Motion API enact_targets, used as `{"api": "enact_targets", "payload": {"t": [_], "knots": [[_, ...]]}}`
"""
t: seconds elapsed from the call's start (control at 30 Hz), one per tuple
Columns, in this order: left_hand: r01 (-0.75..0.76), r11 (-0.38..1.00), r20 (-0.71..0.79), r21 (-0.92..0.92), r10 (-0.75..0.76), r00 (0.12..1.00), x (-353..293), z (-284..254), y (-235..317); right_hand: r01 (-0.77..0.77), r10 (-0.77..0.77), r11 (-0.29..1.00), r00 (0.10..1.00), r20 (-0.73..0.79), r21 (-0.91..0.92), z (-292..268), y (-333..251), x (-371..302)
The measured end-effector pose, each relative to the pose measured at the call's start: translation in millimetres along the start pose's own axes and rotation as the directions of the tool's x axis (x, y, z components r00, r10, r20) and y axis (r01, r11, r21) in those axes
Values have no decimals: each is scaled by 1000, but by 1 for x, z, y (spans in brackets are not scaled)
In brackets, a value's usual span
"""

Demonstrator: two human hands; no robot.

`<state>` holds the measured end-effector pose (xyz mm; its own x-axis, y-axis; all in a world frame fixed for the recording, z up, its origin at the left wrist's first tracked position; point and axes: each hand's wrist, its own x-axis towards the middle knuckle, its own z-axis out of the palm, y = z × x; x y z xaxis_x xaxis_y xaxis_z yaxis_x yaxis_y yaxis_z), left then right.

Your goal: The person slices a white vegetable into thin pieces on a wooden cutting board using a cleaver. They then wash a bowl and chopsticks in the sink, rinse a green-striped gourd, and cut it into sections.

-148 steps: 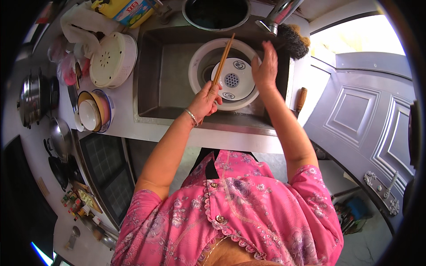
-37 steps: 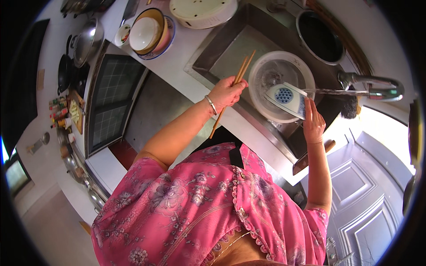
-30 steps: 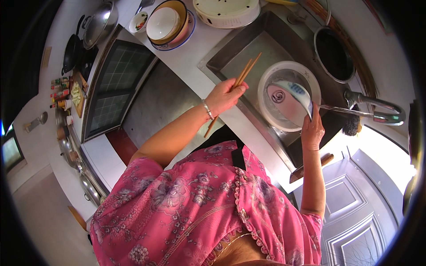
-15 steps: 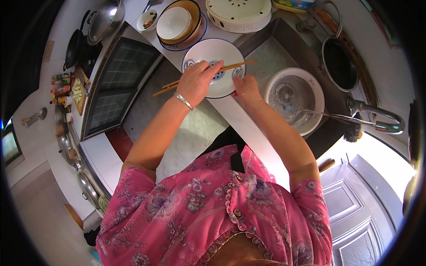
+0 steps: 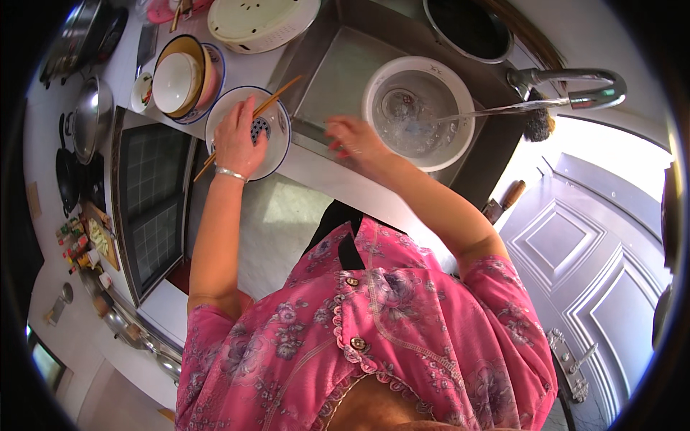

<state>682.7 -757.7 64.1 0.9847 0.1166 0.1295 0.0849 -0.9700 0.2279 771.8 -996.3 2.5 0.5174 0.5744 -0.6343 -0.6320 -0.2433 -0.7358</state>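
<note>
Blown-out daylight beside the grey door (image 5: 557, 241), right hand (image 5: 357, 141) slightly blurred, curved edges, black corners

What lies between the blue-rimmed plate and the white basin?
The right hand hangs between blue-rimmed plate and white basin, over the steel sink, in the head view.

White plate (image 5: 274, 151) with blue rim and dark-blue centre pattern, tan chopsticks (image 5: 271, 103), white basin (image 5: 369, 108), pink shirt (image 5: 424, 323) with grey-purple flowers

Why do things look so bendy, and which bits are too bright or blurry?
All in the head view: the fisheye lens bends straight edges, like those of the grey door; glare whites out the area above it; the right hand looks slightly smeared; the plate looks clearer; the corners are black.
</note>
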Motion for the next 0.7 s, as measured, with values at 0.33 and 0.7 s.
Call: {"api": "enact_targets", "payload": {"t": [0.33, 0.7], "knots": [[359, 213, 331, -909, -156, 931, 20, 55, 154, 335, 117, 687, 825, -553, 645, -197, 53, -22], [653, -727, 820, -215, 228, 525, 94, 158, 326, -81, -552, 752, 467, -691, -655, -182, -4, -24]]}}
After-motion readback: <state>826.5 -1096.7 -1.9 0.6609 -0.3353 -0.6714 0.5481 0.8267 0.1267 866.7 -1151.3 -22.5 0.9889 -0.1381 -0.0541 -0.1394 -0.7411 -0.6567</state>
